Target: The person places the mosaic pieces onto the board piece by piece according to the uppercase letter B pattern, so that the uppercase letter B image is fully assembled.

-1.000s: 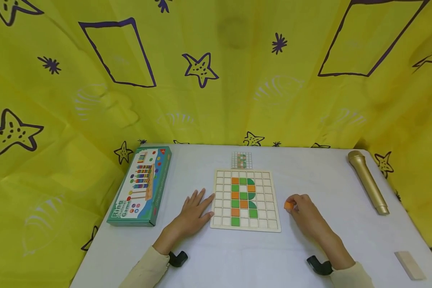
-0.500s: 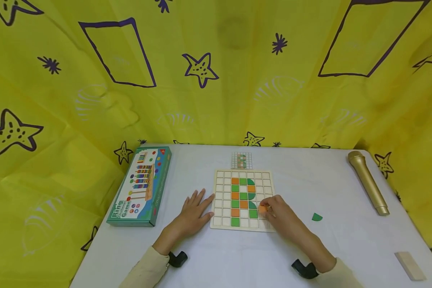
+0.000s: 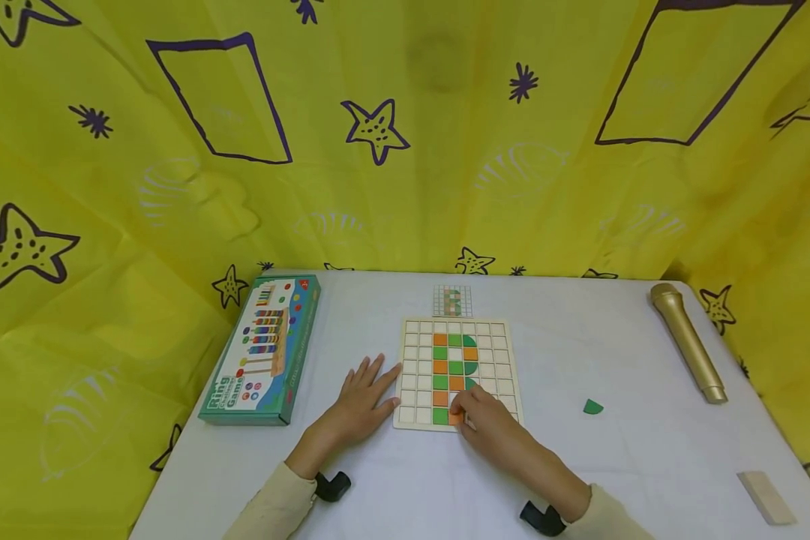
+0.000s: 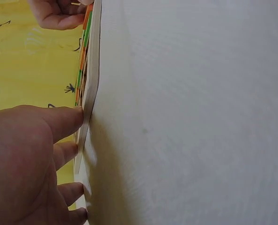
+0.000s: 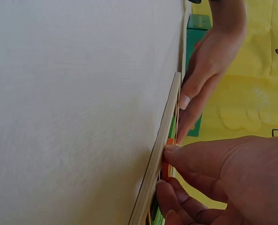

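Note:
A wooden grid board (image 3: 418,428) lies on the table with orange, green and dark-green tiles set in its cells. My right hand (image 3: 493,429) is over its lower part, thumb and fingers pinching an orange tile (image 5: 165,170) in the bottom row, beside a green square tile (image 3: 440,415). The hand covers some cells to the right. My left hand (image 3: 359,405) lies with fingers spread at the board's left edge, thumb and fingertips touching it. Directly behind the board is a small pattern card (image 3: 452,301).
A green quarter-round tile (image 3: 592,406) lies right of the board. Further right are a gold microphone-shaped object (image 3: 688,343) and a flat beige block (image 3: 766,497). A green ring game box (image 3: 259,351) stands at left. Yellow patterned cloth (image 3: 405,202) hangs behind the table.
My right hand has carried the orange tile leftward from beside the board to its bottom row, uncovering the green quarter-round tile on the table. The left hand has stayed in place.

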Available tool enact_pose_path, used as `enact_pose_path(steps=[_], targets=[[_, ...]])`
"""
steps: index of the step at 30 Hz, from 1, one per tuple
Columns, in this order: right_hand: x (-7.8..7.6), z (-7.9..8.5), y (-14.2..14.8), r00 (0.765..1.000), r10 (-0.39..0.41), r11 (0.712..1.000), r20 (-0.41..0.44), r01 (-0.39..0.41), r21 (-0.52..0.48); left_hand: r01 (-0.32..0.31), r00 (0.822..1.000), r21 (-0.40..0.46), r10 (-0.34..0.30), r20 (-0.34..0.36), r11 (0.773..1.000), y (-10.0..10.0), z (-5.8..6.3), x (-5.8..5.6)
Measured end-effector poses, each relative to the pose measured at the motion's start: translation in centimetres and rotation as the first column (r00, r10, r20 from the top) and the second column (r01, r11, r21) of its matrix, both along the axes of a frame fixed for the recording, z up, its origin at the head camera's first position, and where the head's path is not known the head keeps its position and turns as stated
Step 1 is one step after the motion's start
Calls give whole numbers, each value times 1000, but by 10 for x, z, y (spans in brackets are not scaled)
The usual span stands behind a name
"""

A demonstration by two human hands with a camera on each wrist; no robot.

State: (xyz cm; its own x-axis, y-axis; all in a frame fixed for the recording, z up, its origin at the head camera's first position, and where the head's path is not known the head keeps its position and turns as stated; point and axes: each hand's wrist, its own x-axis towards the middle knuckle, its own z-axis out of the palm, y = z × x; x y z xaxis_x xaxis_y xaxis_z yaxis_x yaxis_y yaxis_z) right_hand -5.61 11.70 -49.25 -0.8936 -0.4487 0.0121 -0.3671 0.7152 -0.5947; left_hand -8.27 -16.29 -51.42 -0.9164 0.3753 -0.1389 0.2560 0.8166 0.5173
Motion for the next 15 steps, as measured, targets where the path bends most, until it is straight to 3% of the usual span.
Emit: enact_pose_path(steps=[3, 9, 15], targets=[[1, 0, -1, 1000, 2, 1000, -14, -2, 7, 0, 1000, -6, 0, -5, 1000, 0, 0, 0], [1, 2, 2, 990, 34, 999, -136, -29, 39, 3, 1000, 4, -3, -4, 1000, -1, 1, 1], [0, 3, 4, 986, 76, 996, -146, -67, 64, 4, 1000, 7, -4, -5, 1000, -1, 2, 1]])
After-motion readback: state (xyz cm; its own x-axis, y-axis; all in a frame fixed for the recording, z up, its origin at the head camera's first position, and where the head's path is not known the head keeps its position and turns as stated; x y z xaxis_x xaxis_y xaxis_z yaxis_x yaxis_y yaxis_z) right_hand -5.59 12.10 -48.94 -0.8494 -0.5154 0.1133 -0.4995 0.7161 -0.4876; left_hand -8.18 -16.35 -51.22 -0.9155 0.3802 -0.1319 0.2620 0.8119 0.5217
